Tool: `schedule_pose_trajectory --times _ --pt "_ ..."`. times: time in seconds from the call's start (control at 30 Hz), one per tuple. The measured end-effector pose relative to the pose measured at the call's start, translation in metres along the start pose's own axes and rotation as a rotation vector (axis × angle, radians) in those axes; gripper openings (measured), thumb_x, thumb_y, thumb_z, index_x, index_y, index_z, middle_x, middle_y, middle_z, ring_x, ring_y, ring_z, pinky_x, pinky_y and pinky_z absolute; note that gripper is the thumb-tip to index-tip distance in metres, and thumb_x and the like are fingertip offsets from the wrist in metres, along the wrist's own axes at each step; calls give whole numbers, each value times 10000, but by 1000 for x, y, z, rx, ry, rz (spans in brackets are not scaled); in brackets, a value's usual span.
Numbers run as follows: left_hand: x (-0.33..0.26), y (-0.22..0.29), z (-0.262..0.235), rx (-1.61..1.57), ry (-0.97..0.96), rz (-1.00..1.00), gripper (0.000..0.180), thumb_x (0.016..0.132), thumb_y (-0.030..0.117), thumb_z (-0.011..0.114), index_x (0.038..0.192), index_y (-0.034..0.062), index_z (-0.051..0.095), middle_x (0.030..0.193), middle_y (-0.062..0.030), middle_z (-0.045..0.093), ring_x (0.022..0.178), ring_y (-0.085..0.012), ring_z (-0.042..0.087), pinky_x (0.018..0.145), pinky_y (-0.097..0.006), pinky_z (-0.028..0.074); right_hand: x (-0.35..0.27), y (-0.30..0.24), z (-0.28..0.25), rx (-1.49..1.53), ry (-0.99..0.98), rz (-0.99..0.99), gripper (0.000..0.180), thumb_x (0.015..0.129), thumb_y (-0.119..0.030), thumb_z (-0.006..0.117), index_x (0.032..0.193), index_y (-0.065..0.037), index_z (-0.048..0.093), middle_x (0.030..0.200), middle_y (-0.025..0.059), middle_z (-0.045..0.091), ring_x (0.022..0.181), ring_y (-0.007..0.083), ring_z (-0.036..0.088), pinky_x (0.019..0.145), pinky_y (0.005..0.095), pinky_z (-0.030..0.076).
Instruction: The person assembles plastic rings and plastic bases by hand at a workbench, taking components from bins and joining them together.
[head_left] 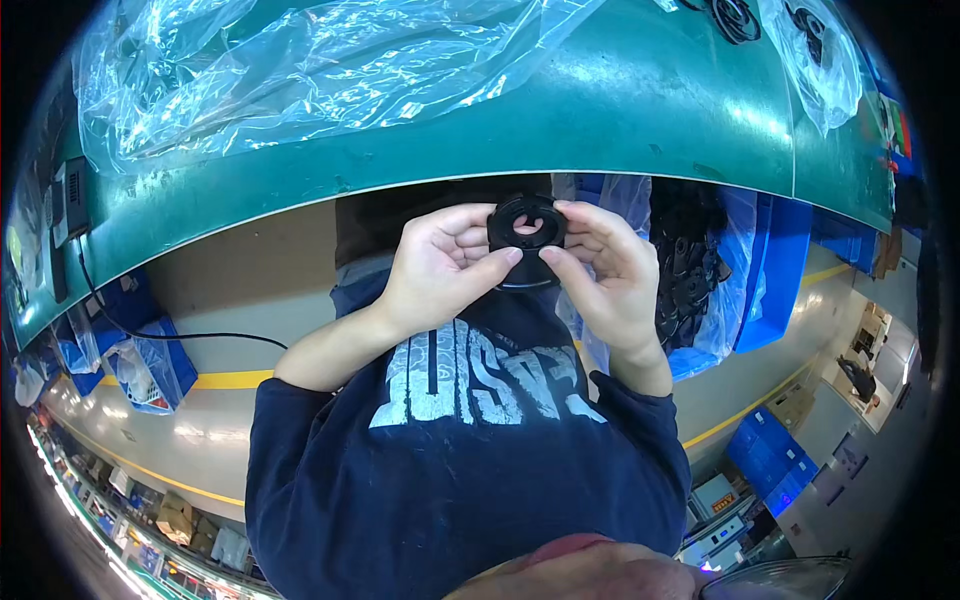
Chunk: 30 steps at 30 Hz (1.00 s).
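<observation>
Between both hands, just off the near edge of the green table [640, 110], is a black ring-shaped plastic part [507, 213] with a round hole in its middle. My left hand [452, 255] grips its left side, thumb on the near face and fingers curled behind. My right hand [606, 262] pinches the right side in the same way. A fingertip shows through the hole. Below the ring, a wider dark rim is partly covered by my thumbs; whether it belongs to the same piece I cannot tell.
Clear plastic sheeting [300, 75] covers the table's far left. A bagged black part [815, 50] and a coiled black cable [735, 20] lie at the far right. Beside my right arm stands a blue bin [778, 270] with many black parts [685, 260]. A small black device [70, 200] sits at left.
</observation>
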<state>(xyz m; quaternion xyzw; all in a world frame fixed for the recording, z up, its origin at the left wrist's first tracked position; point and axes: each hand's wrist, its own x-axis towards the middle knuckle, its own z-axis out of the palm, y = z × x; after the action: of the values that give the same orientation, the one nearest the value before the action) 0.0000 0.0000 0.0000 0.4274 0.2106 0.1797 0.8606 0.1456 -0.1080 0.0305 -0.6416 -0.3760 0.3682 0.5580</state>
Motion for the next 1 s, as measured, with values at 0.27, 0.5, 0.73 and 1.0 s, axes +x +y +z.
schedule_pose_trajectory --times 0.27,0.5,0.73,1.0 --pt "0 -1 3 5 27 84 354 828 -82 557 1176 -83 493 1071 -141 610 967 -125 581 842 -237 480 -1 -5 7 -59 91 -43 308 728 99 656 1023 60 577 1032 154 620 870 161 636 698 242 534" --pt "-3 -2 3 71 -4 144 342 825 -83 563 1162 -95 509 1059 -147 619 952 -138 594 835 -250 495 0 -3 -1 70 66 -23 183 698 83 686 865 57 615 1078 185 613 889 174 638 719 263 535" --pt "-4 -7 0 224 -8 256 321 803 -69 601 1118 -95 543 970 -144 652 861 -138 632 759 -251 527 3 -17 -5 -420 -53 -236 155 650 38 728 778 42 640 1017 194 636 884 255 654 719 295 526" --pt "-6 -2 0 549 1 431 289 746 -29 670 1023 -74 606 808 -135 674 711 -167 676 614 -231 535 2 -19 -11 -325 -153 -186 156 652 34 729 773 44 632 925 162 641 799 249 651 670 291 518"
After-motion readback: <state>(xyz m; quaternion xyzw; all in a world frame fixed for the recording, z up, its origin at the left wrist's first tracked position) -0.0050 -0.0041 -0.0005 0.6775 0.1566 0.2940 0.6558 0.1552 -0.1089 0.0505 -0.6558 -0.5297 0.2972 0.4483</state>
